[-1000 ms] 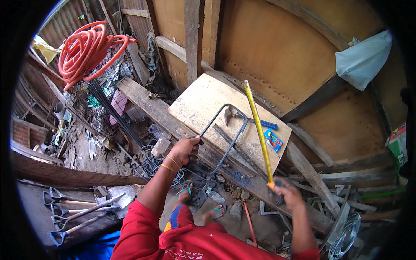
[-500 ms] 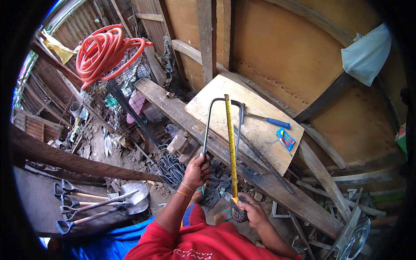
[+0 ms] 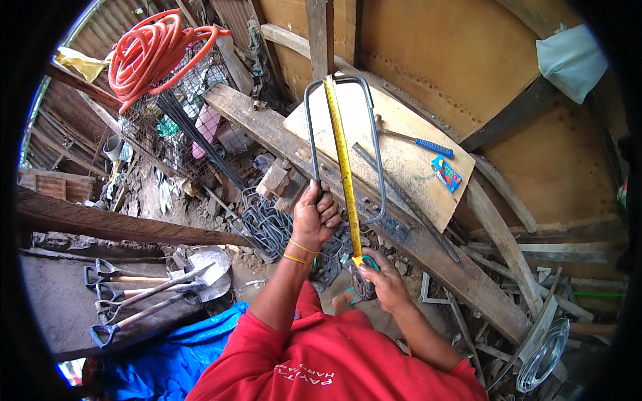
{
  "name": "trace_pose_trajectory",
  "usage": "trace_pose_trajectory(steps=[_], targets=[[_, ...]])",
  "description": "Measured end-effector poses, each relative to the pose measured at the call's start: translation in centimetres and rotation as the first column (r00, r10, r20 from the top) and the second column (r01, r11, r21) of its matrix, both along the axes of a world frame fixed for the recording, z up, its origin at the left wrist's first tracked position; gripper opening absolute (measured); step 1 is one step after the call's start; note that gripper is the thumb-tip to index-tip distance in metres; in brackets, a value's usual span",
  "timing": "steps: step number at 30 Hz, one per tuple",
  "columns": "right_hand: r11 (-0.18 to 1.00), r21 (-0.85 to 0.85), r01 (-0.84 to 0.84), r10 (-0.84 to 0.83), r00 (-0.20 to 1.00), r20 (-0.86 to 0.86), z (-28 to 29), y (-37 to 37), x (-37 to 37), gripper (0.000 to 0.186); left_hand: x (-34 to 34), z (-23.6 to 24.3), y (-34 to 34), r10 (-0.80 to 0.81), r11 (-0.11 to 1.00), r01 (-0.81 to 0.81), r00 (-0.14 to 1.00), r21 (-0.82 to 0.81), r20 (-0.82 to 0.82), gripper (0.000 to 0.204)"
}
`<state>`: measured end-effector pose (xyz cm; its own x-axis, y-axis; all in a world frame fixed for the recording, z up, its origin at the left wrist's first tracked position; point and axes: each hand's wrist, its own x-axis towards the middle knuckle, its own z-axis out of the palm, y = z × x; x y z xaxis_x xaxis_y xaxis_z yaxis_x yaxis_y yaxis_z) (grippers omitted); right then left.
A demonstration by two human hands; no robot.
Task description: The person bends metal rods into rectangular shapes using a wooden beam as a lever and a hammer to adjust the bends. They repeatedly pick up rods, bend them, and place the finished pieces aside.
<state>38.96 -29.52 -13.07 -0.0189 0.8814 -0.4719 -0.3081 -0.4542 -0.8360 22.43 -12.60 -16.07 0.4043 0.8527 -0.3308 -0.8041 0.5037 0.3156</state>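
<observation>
My left hand (image 3: 315,217) is closed around one leg of a bent steel bar stirrup (image 3: 378,150), a dark rectangular loop raised in front of me. My right hand (image 3: 388,284) grips the case of a tape measure (image 3: 363,285), its thumb near the blade's mouth. The yellow tape blade (image 3: 345,167) runs out lengthwise over the loop, its far end at the loop's top bar. Beyond lies a plywood board (image 3: 321,123) with a blue-handled hammer (image 3: 433,147) and a small blue packet (image 3: 446,174) on it.
A thick wooden plank (image 3: 461,297) crosses diagonally, with a loose metal bar (image 3: 418,210) above it. Several bent stirrups (image 3: 264,227) are heaped on the ground. Shovels (image 3: 154,304) lie at left by a blue tarp (image 3: 174,354). An orange hose (image 3: 150,60) hangs coiled at upper left.
Both hands have moved up and away from me with the stirrup and tape measure. The loop now leans left at its top, and its lower bar shows. The tape blade is tilted more.
</observation>
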Motion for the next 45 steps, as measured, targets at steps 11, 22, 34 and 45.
trace_pose_trajectory(steps=[11,22,34,45], targets=[[0.999,0.029,-0.045,0.046,0.999,-0.019,0.9,-0.2,0.4,0.039,0.3,0.8,-0.6,0.032,0.999,-0.032,0.999,0.04,-0.001,0.035],[0.999,0.025,-0.045,0.049,0.985,-0.164,2.1,-3.4,4.2,0.055,-14.2,1.0,-9.5,0.153,0.986,-0.164,0.844,0.024,-0.514,0.026],[0.963,-0.251,-0.096,0.009,0.944,-0.329,-3.4,-8.8,5.9,0.076,-25.3,-14.6,-16.1,0.119,0.82,-0.466,0.707,-0.333,-0.697,0.028],[0.875,-0.482,-0.034,0.007,0.998,-0.058,-3.6,-4.6,2.7,0.074,-27.9,-28.2,-5.9,0.12,0.728,-0.483,0.789,-0.487,-0.603,0.025]])
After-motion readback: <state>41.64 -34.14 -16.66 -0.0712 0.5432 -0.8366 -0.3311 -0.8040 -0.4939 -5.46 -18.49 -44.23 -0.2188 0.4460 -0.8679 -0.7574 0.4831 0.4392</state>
